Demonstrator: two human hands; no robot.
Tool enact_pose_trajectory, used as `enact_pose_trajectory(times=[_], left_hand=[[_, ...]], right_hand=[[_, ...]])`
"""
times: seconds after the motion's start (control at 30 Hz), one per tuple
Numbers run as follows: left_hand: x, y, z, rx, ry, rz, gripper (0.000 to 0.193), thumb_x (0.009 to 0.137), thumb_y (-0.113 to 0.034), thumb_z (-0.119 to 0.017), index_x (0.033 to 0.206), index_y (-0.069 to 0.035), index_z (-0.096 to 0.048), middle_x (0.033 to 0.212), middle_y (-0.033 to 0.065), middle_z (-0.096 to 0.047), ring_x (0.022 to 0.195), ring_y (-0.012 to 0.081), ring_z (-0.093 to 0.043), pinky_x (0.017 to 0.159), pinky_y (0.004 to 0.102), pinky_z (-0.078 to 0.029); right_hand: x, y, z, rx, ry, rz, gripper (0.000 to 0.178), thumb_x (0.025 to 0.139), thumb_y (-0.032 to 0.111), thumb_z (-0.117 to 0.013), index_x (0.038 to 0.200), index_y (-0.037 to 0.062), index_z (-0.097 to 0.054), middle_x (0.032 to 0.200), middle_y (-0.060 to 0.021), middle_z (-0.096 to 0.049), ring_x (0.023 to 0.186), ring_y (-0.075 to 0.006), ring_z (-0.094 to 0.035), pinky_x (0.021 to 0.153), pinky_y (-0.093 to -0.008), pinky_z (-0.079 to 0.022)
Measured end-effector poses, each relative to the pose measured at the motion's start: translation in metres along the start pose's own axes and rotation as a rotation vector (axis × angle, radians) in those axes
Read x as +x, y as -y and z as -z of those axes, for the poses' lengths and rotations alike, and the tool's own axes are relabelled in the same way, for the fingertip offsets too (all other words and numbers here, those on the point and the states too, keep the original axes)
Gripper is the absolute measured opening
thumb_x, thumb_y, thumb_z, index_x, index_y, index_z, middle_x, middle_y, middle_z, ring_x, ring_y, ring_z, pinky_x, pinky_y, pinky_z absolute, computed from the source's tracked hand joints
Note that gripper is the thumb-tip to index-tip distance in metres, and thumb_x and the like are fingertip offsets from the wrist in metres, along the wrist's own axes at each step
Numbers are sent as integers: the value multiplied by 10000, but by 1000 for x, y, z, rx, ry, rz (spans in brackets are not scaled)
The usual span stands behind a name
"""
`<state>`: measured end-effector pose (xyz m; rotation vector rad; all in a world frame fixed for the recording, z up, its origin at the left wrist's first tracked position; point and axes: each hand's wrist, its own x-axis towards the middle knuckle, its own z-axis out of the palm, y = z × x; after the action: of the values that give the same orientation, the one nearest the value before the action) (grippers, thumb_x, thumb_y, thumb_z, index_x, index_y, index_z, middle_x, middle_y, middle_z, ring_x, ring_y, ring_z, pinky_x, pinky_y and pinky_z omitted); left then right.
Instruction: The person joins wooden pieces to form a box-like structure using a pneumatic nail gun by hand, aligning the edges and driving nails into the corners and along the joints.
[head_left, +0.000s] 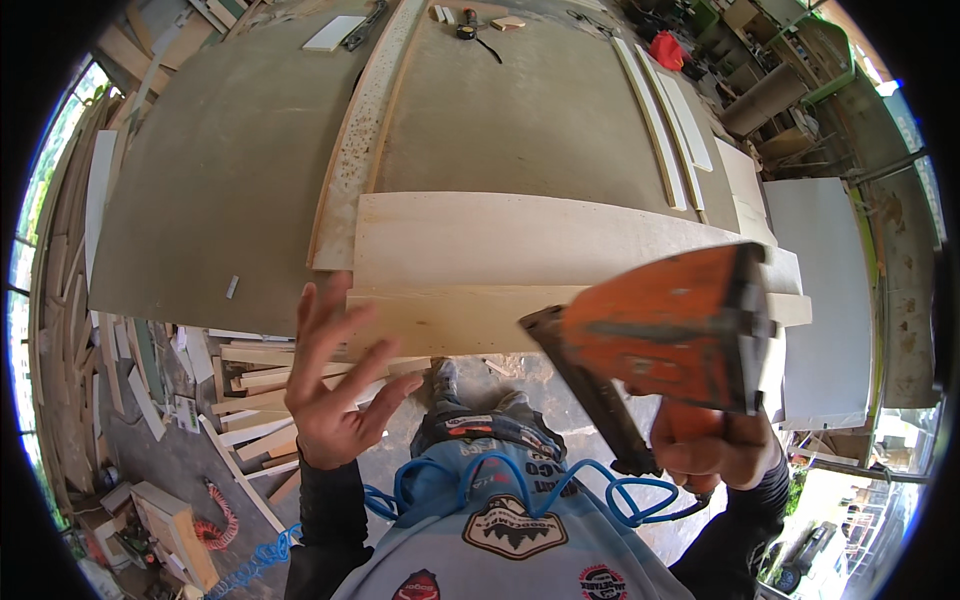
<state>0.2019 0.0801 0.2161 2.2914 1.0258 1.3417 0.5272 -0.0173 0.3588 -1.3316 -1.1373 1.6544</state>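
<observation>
An orange and black pneumatic nail gun (pixel 660 320) is held up in my right hand (pixel 715 445), its fingers wrapped round the handle. The gun's dark magazine slants down toward my body, and its nose points left over the boards. My left hand (pixel 335 390) is raised beside the left end of the boards, fingers spread, holding nothing. Below the gun lies a wide pale plywood panel (pixel 500 235) on the worktable. A narrower wooden board (pixel 440 318) runs along its near edge. Whether my left fingertips touch the board, I cannot tell.
A blue coiled air hose (pixel 480 465) crosses my front. The brown worktable (pixel 200 200) carries a long speckled strip (pixel 360 130), white strips (pixel 650 120) and a tape measure (pixel 467 30). Stacked wood offcuts (pixel 265 385) lie at the lower left. A grey panel (pixel 825 300) stands at right.
</observation>
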Motion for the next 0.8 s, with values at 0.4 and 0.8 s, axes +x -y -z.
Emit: enact_pose_trajectory(times=[0.4,0.8], left_hand=[[23,-50,-21,344,154,-37,97,758,77,-658,838,44,-616,879,151,-625,861,336,-639,882,493,-521],[39,-136,-108,83,-47,38,138,915,-53,-649,981,62,-686,981,165,-677,907,272,-651,873,372,-503]], right_hand=[[-114,-83,93,340,-795,439,696,655,145,-674,1166,-264,-438,642,-223,-621,325,-202,-504,301,-306,-444],[-212,-168,224,403,-1161,288,423,823,166,-585,1171,-72,-547,622,-104,-567,396,-189,-535,358,-296,-439]])
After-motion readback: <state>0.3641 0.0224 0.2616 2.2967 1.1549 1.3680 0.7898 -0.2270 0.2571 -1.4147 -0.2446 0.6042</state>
